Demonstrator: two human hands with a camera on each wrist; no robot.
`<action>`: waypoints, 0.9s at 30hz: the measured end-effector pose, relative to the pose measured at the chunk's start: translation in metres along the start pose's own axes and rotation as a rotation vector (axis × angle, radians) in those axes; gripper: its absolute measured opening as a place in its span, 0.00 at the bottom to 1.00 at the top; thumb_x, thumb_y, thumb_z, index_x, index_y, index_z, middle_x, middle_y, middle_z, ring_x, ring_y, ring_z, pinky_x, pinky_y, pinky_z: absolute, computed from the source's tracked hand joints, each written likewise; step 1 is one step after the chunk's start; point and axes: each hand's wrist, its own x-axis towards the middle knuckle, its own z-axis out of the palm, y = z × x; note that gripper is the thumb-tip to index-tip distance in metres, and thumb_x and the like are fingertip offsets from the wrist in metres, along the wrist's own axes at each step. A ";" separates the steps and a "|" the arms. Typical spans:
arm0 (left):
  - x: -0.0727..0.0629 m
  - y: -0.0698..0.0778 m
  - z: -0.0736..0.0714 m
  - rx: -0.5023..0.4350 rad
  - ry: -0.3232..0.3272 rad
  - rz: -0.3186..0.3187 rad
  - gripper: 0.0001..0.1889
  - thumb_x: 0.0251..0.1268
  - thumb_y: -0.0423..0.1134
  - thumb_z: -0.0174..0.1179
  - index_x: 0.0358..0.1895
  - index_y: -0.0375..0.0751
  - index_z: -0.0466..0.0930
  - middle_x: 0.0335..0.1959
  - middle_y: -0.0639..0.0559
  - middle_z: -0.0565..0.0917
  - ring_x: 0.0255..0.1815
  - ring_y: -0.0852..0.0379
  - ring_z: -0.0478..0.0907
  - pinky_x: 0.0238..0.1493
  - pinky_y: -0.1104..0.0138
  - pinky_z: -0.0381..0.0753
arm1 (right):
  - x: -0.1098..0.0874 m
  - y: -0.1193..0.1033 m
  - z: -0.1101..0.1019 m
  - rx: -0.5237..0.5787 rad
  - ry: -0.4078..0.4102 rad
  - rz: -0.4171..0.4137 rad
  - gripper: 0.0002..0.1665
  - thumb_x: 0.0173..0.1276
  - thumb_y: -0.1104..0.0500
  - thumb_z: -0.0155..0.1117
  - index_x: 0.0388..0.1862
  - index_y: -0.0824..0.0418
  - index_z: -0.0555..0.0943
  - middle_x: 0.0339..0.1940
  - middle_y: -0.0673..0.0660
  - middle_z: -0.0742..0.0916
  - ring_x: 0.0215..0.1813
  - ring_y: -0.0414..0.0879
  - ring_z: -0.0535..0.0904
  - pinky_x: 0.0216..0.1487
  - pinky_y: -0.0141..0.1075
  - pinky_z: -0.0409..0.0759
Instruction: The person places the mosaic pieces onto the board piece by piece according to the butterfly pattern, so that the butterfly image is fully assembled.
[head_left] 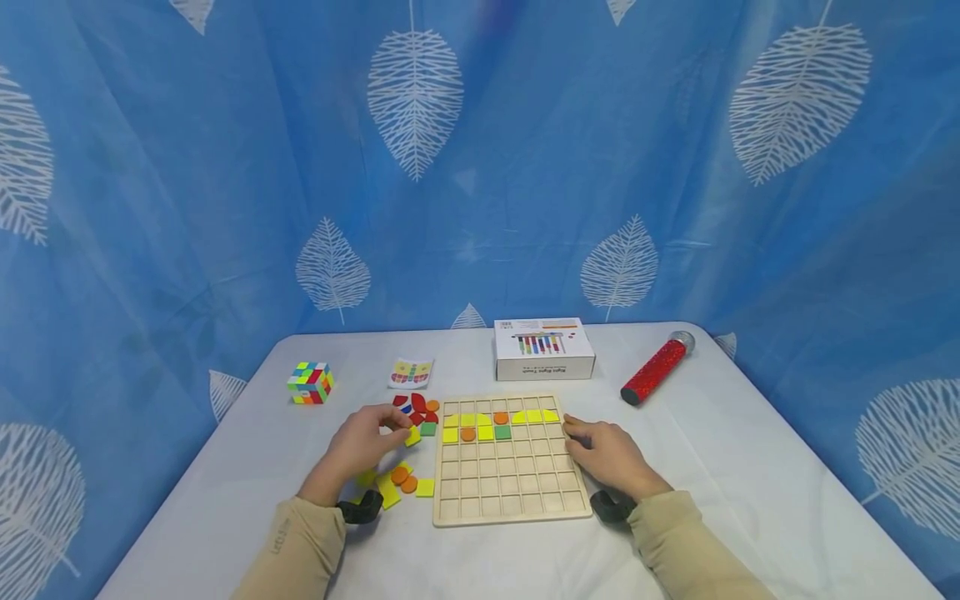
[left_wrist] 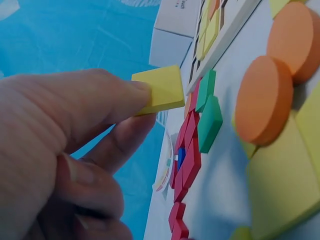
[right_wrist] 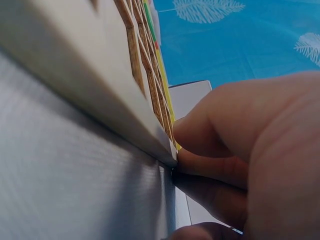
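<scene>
Between thumb and finger, my left hand (head_left: 365,439) pinches a yellow square tile (left_wrist: 161,89), held above the loose pieces left of the board. A wooden grid board (head_left: 487,483) lies flat on the table. Yellow tiles, some with rounded edges, orange discs and a green square (head_left: 502,432) fill parts of its upper two rows. My right hand (head_left: 611,454) holds the board's right edge near the upper corner, thumb on top and fingers against the side. Red pieces (left_wrist: 191,162), green tiles (left_wrist: 209,125) and orange discs (left_wrist: 264,100) show in the left wrist view.
A small pattern card (head_left: 410,373) lies behind the loose pieces, with a puzzle cube (head_left: 311,382) farther left. The white box (head_left: 545,367) stands behind the board. At the back right lies a red glittery microphone (head_left: 657,369). Yellow tiles (head_left: 425,487) are scattered near the left wrist.
</scene>
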 end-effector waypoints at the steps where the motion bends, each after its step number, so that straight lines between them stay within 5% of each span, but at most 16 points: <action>1: 0.000 0.001 0.001 0.001 0.001 0.006 0.06 0.65 0.43 0.71 0.42 0.53 0.87 0.39 0.57 0.85 0.43 0.54 0.76 0.50 0.56 0.79 | 0.000 0.000 0.000 -0.001 0.001 -0.001 0.25 0.72 0.55 0.64 0.65 0.62 0.82 0.71 0.54 0.81 0.74 0.62 0.73 0.71 0.59 0.69; 7: 0.001 0.006 0.005 -0.012 0.009 0.033 0.05 0.65 0.43 0.71 0.41 0.53 0.87 0.38 0.57 0.84 0.37 0.54 0.74 0.39 0.62 0.75 | 0.000 0.001 0.000 -0.006 0.004 -0.005 0.25 0.72 0.54 0.64 0.65 0.62 0.82 0.71 0.53 0.81 0.73 0.62 0.73 0.71 0.58 0.70; 16: 0.004 0.016 0.022 -0.018 0.021 0.110 0.05 0.65 0.42 0.71 0.42 0.55 0.87 0.40 0.60 0.86 0.45 0.55 0.78 0.53 0.55 0.80 | -0.002 -0.002 -0.002 -0.013 0.012 -0.030 0.24 0.72 0.55 0.64 0.64 0.63 0.83 0.70 0.54 0.82 0.72 0.62 0.75 0.70 0.58 0.72; 27: 0.006 0.043 0.038 -0.079 -0.002 0.163 0.05 0.64 0.43 0.72 0.42 0.56 0.89 0.41 0.61 0.86 0.48 0.53 0.80 0.49 0.56 0.81 | -0.002 -0.003 -0.003 0.004 0.002 -0.013 0.24 0.72 0.55 0.64 0.64 0.62 0.83 0.70 0.54 0.81 0.73 0.62 0.74 0.71 0.58 0.70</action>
